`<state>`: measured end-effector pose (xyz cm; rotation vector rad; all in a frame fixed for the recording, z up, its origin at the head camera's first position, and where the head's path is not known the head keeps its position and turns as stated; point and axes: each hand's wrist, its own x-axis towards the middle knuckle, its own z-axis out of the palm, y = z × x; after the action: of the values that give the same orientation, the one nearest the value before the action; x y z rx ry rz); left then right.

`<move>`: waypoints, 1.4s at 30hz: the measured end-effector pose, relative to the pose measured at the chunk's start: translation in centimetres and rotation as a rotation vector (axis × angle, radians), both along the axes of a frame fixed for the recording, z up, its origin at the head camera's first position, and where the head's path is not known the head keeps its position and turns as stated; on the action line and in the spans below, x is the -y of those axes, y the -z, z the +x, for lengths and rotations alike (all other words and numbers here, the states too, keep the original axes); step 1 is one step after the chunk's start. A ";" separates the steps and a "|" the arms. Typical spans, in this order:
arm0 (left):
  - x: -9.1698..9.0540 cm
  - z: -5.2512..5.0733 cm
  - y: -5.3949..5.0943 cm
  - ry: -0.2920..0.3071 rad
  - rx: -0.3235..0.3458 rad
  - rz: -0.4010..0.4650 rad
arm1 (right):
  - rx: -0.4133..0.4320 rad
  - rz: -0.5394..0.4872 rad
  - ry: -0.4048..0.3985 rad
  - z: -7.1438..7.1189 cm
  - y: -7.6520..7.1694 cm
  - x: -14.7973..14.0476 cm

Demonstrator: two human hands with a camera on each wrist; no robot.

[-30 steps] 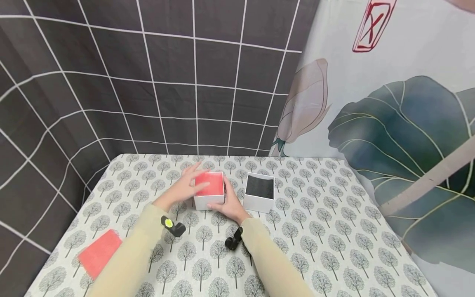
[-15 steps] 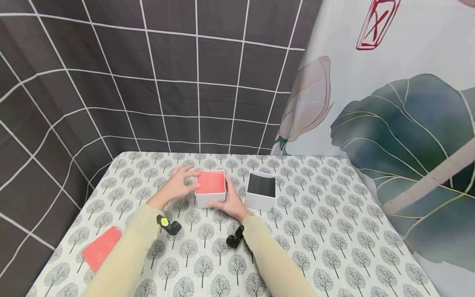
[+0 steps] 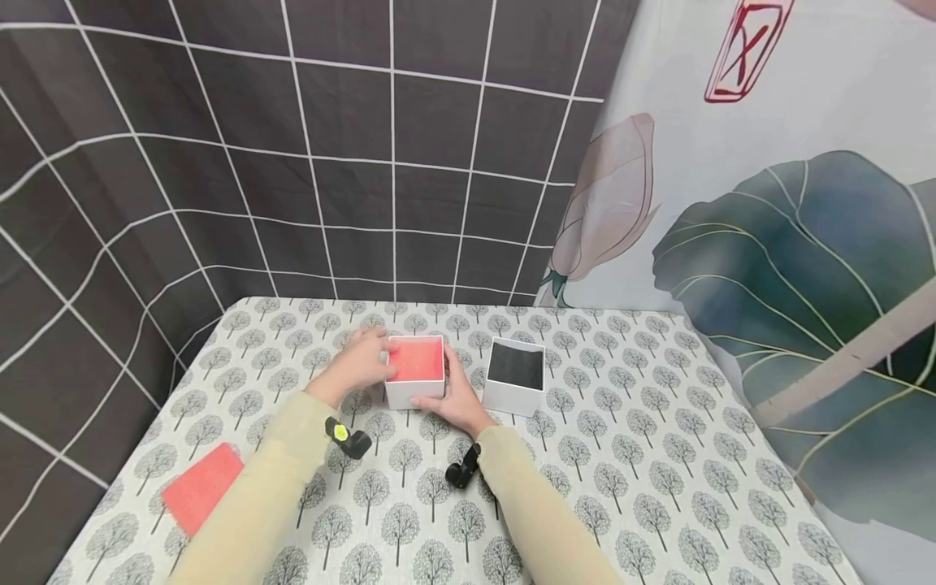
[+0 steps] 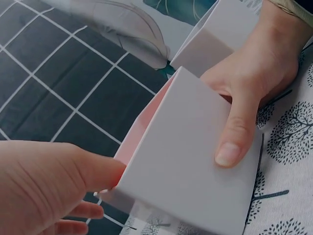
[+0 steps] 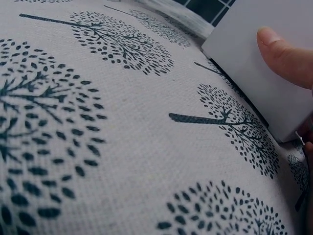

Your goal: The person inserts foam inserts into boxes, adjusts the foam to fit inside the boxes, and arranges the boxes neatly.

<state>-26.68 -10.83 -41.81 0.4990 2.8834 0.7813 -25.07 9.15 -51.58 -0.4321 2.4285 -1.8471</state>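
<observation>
An uncovered white box (image 3: 415,396) with a red sheet (image 3: 418,360) inside stands in front of me on the cloth. My right hand (image 3: 459,398) grips its right side, the thumb lying flat across the front wall in the left wrist view. At the left rim, my left hand (image 3: 360,361) pinches the wall, its thumb (image 4: 105,171) just inside the edge and other fingers outside. Part of the left fingers is hidden behind the box. A second white box (image 3: 512,398), holding a black sheet (image 3: 516,365), stands to the right, untouched.
A flat red piece (image 3: 201,487) lies at the left of the table, partly behind my left sleeve. The tree-print tablecloth (image 3: 629,487) spreads around the boxes. Behind hangs a dark grid curtain (image 3: 336,195), with a floral curtain (image 3: 768,244) to the right.
My left hand has drawn back from above the red sheet to the box's left rim. My right hand keeps its hold. The boxes stay in place; the head view has shifted slightly.
</observation>
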 end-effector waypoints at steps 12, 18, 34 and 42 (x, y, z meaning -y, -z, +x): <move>0.0 1.7 1.7 0.023 -0.135 0.037 | -0.023 0.042 0.010 0.0 0.3 0.1; 0.8 3.1 2.4 -0.017 -0.182 0.184 | -0.027 0.027 0.009 -0.1 0.3 0.0; 3.7 6.1 3.8 -0.103 -0.128 0.249 | -0.041 0.008 0.010 -0.2 0.2 0.1; 5.1 7.8 4.3 -0.157 -0.116 0.233 | -0.043 0.004 0.010 -0.1 0.2 0.0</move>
<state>-18.89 -15.90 -46.14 0.3525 2.9812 1.1594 -25.18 9.13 -51.81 -0.4646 2.4657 -1.8558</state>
